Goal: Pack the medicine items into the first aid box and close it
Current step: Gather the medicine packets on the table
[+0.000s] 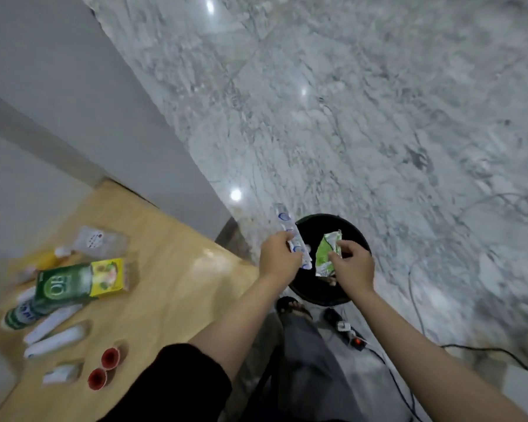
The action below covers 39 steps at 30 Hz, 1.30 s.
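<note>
Both hands are held over a black round bin (357,236) on the floor. My left hand (277,257) grips a long white wrapper with blue print (291,236). My right hand (354,266) pinches a crumpled green and white packet (326,251). On the wooden table (171,269) to the left lie medicine items: a green and yellow carton (80,280), a green and white bottle (22,315), white tubes (54,332), two small red caps (104,367), a small white box (61,374) and a clear plastic bag (99,240). The first aid box is not visible.
The floor is grey marble (348,102). A power strip (346,328) with black cables lies on it near my sandalled foot (293,306). A grey wall (73,86) borders the table at the left. The picture is blurred.
</note>
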Each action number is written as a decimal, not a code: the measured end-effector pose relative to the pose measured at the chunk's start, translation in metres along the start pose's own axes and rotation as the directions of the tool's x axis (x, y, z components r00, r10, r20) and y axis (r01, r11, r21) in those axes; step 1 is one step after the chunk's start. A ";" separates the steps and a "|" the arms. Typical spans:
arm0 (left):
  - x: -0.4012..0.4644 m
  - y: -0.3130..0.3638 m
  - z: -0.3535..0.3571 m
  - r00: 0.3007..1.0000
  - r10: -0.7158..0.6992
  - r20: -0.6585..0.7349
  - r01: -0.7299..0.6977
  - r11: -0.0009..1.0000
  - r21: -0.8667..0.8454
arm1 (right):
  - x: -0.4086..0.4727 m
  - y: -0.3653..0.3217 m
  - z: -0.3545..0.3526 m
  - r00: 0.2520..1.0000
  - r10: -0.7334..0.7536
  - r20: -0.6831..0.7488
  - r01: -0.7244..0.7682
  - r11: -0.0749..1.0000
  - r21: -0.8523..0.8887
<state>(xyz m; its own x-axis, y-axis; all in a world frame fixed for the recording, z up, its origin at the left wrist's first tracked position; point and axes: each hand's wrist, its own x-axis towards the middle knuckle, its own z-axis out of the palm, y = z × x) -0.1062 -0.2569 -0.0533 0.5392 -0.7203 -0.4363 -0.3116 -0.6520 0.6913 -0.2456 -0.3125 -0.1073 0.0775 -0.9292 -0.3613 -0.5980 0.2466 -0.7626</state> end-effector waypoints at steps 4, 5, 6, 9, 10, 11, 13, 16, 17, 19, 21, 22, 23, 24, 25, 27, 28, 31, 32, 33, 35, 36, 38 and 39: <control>0.037 -0.003 0.047 0.983 -0.040 0.180 0.007 0.984 0.177 | 0.024 0.031 -0.002 0.996 0.088 -0.010 -0.089 0.996 -0.030; 0.044 -0.004 0.057 0.974 -0.055 0.218 0.008 0.978 0.210 | 0.031 0.038 -0.001 0.994 0.112 -0.014 -0.112 0.993 -0.041; 0.052 -0.007 0.066 0.967 -0.064 0.247 0.002 0.970 0.243 | 0.037 0.044 0.001 0.990 0.141 -0.014 -0.141 0.988 -0.064; 0.065 -0.009 0.080 0.946 -0.132 0.295 0.015 0.930 0.368 | 0.050 0.063 0.004 0.973 0.230 0.013 -0.227 0.968 -0.110; 0.068 -0.011 0.083 0.940 -0.155 0.304 0.024 0.919 0.394 | 0.052 0.067 0.006 0.969 0.244 0.033 -0.239 0.965 -0.107; 0.069 -0.010 0.083 0.931 -0.181 0.318 0.037 0.911 0.411 | 0.054 0.069 0.006 0.967 0.250 0.050 -0.244 0.964 -0.101; 0.069 -0.009 0.079 0.933 -0.178 0.313 0.034 0.910 0.414 | 0.055 0.069 0.008 0.964 0.258 0.061 -0.253 0.965 -0.069; 0.059 -0.001 0.059 0.969 -0.080 0.232 0.001 0.947 0.320 | 0.055 0.052 0.012 0.972 0.232 0.039 -0.232 0.973 0.012; 0.053 0.002 0.050 0.978 -0.047 0.202 -0.012 0.959 0.282 | 0.055 0.042 0.014 0.977 0.209 0.037 -0.210 0.977 0.042; 0.040 0.004 0.031 0.992 0.042 0.122 -0.070 0.970 0.231 | 0.050 0.016 0.019 0.988 0.146 0.055 -0.151 0.983 0.106; 0.029 -0.002 0.010 0.994 0.099 0.035 -0.104 0.977 0.188 | 0.039 -0.015 0.026 0.995 0.064 0.078 -0.076 0.983 0.165; 0.023 -0.004 -0.001 0.992 0.122 -0.019 -0.117 0.978 0.171 | 0.032 -0.031 0.030 0.997 0.012 0.081 -0.027 0.983 0.184; 0.017 -0.009 -0.013 0.988 0.132 -0.082 -0.118 0.980 0.158 | 0.024 -0.047 0.034 0.995 -0.046 0.083 0.029 0.980 0.197; 0.010 -0.012 -0.026 0.978 0.149 -0.149 -0.128 0.982 0.142 | 0.013 -0.063 0.039 0.991 -0.103 0.088 0.082 0.974 0.213; 0.002 -0.015 -0.040 0.962 0.162 -0.220 -0.135 0.982 0.130 | 0.001 -0.078 0.044 0.984 -0.154 0.092 0.129 0.964 0.233; -0.018 -0.022 -0.071 0.916 0.201 -0.346 -0.171 0.979 0.115 | -0.025 -0.106 0.055 0.965 -0.245 0.095 0.212 0.940 0.268; -0.028 -0.029 -0.086 0.894 0.218 -0.392 -0.189 0.976 0.112 | -0.040 -0.118 0.063 0.953 -0.285 0.103 0.247 0.927 0.280; -0.061 -0.058 -0.136 0.822 0.237 -0.518 -0.218 0.971 0.097 | -0.087 -0.151 0.090 0.902 -0.404 0.152 0.343 0.885 0.316; -0.073 -0.070 -0.153 0.791 0.237 -0.564 -0.226 0.970 0.091 | -0.104 -0.161 0.102 0.880 -0.444 0.167 0.379 0.870 0.316; -0.086 -0.084 -0.169 0.758 0.230 -0.610 -0.226 0.970 0.086 | -0.121 -0.169 0.114 0.856 -0.485 0.178 0.418 0.853 0.314; -0.113 -0.112 -0.199 0.684 0.195 -0.703 -0.213 0.975 0.064 | -0.156 -0.184 0.140 0.798 -0.568 0.202 0.493 0.807 0.324; -0.127 -0.127 -0.213 0.644 0.170 -0.745 -0.198 0.979 0.052 | -0.173 -0.191 0.153 0.763 -0.607 0.223 0.526 0.783 0.333; -0.156 -0.159 -0.237 0.569 0.119 -0.813 -0.155 0.987 0.037 | -0.209 -0.204 0.179 0.681 -0.673 0.290 0.579 0.736 0.350; -0.171 -0.176 -0.248 0.533 0.097 -0.840 -0.124 0.992 0.035 | -0.227 -0.210 0.190 0.636 -0.700 0.324 0.600 0.713 0.362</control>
<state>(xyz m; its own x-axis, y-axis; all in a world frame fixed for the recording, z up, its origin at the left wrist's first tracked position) 0.0501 0.0396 0.0423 0.9150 -0.2481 0.3183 -0.4035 -0.5651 0.7196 0.0141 -0.1009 0.0325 0.7267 -0.6746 0.1300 -0.0911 -0.2822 -0.9550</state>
